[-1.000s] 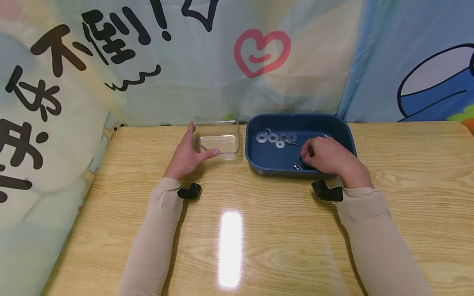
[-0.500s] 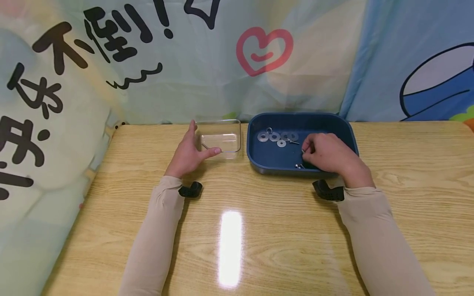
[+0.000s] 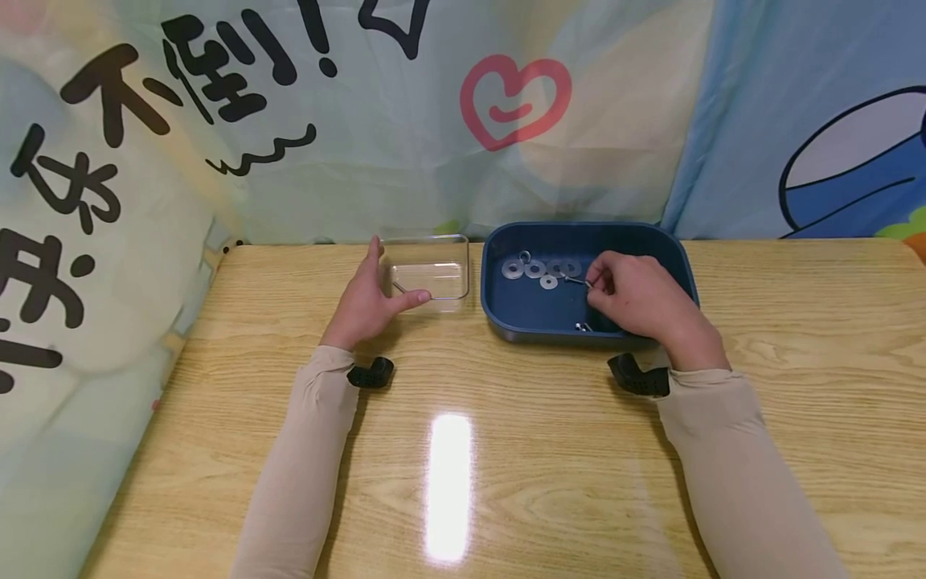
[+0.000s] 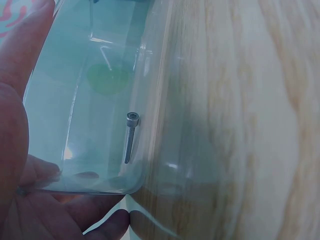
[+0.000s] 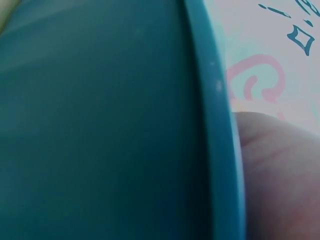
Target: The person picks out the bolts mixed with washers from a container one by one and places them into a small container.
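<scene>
My left hand [image 3: 367,307] grips the left end of a clear plastic box [image 3: 452,298], thumb along its front rim and fingers round the end. One socket-head screw [image 4: 130,136] lies inside near a corner. My right hand [image 3: 640,296] is in the blue tray [image 3: 535,318], its thumb and fingertips pinching the end of a thin screw [image 3: 575,281] beside the washers [image 3: 534,269]. Several washers lie flat at the tray's left, with a small ring [image 3: 524,256] among them. In the right wrist view the tray wall [image 5: 220,125] hides the fingertips.
More small screws [image 3: 583,327] lie near the tray's front wall. Box and tray stand side by side at the back of a wooden table [image 3: 550,466], against a printed cloth [image 3: 615,121]. A bright reflection shows on the tabletop.
My right hand has shifted slightly toward the back of the tray, bringing its fingertips to the screw by the washers. The left hand and the clear box stay in place.
</scene>
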A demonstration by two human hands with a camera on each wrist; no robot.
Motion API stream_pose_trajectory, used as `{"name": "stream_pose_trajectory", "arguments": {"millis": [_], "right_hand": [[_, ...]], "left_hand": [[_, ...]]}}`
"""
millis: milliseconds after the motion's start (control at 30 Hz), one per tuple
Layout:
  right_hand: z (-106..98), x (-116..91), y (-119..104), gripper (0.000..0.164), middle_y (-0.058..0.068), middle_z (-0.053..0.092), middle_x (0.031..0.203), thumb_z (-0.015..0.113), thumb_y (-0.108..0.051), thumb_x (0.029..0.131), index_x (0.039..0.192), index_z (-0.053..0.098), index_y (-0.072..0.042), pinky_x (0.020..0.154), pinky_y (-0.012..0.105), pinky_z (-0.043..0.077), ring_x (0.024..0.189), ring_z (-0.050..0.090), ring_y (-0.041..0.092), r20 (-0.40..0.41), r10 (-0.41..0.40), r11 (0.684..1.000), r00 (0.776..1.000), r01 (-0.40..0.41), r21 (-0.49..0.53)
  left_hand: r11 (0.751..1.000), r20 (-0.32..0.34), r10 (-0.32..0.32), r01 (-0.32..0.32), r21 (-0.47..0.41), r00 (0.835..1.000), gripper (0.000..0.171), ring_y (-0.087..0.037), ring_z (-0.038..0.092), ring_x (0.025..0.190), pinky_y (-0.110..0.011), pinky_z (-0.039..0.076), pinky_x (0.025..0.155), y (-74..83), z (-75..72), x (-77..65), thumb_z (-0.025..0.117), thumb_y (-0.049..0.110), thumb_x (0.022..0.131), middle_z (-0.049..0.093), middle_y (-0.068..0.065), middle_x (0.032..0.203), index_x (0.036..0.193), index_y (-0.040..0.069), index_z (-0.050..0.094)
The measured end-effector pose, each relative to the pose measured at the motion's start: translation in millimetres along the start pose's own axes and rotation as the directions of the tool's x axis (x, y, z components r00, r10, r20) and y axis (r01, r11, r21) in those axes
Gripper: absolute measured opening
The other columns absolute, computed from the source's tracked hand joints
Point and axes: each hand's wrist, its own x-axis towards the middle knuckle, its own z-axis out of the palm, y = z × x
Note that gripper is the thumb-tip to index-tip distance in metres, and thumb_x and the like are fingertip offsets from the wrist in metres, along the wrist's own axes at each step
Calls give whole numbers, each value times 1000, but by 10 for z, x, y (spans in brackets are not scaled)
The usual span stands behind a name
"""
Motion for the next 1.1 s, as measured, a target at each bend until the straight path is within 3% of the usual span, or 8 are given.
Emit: {"name": "stream_pose_trajectory", "arguments": {"millis": [300, 1100], "right_hand": [[38, -36, -17, 19, 16, 66, 97, 52, -9, 98, 111, 61, 2, 77, 46, 49, 83, 60, 27, -12, -35, 999, 999, 36, 31], [40, -43, -163, 16, 18, 64, 103, 58, -8, 98, 111, 62, 1, 80, 49, 49, 90, 58, 31, -132, -59, 997, 989, 65, 39]], "left_hand": [[1000, 8, -10, 11, -8, 1000, 122, -33, 15, 152, -51, 22, 120, -37, 21, -38, 79, 49, 85, 12, -12, 168, 162, 11, -6], [1000, 3, -2, 2, -18, 1000, 121, -33, 15, 152, -50, 22, 120, 10, 0, -6, 79, 49, 85, 11, -13, 168, 162, 11, -6]]}}
